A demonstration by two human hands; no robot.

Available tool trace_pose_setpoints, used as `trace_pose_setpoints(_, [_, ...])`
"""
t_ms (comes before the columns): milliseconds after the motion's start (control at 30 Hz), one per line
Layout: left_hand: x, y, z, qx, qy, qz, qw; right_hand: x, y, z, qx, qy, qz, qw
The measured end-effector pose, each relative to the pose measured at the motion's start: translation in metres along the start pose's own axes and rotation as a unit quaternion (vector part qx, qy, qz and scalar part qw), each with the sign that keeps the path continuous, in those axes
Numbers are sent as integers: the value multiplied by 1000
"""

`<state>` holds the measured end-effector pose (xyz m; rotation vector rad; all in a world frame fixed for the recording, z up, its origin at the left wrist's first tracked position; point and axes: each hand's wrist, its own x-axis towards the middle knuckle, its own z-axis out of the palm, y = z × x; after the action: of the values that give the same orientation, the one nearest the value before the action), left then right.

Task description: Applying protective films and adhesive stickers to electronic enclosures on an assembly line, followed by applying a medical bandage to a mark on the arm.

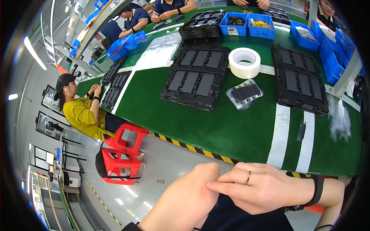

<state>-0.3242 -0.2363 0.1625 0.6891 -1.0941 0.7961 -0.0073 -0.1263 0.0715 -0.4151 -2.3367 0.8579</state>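
Note:
My left hand (202,184) is raised in front of my lap, off the near table edge. Its back faces up, and its fingers are hidden from view. Against it lies my right hand (262,188), with a ring on one finger and a black band at the wrist. The right fingers are bent and pressed together, their tips touching my left hand; anything between them is hidden. Beyond them on the green table are two black trays (196,79) (298,79) with dark flat rectangular pieces, a white tape roll (233,69) and a clear bag of dark strips (245,94).
A small dark piece (301,131) lies between white stripes on the table. Stacked black trays (202,25) and blue bins (261,32) stand farther back. A crumpled clear plastic bag (340,119) is at the right. Red stools (119,165) and a seated co-worker (81,111) are at the left.

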Motion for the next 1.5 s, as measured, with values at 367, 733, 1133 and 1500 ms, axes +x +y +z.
trace_pose_setpoints(367, [-16,1,18,-32,54,13,998,-4,4,-1,-57,-59,-32,996])
trace_pose_setpoints(733, [-29,10,37,-58,118,23,991,-15,9,-5,-175,-4,-50,983])
trace_pose_setpoints(1133, [-29,35,62,-88,237,32,967,-10,-14,-10,-208,-41,-93,973])
trace_pose_setpoints(1500, [-39,63,75,-116,296,48,947,-7,-10,-9,-205,-96,-96,969])
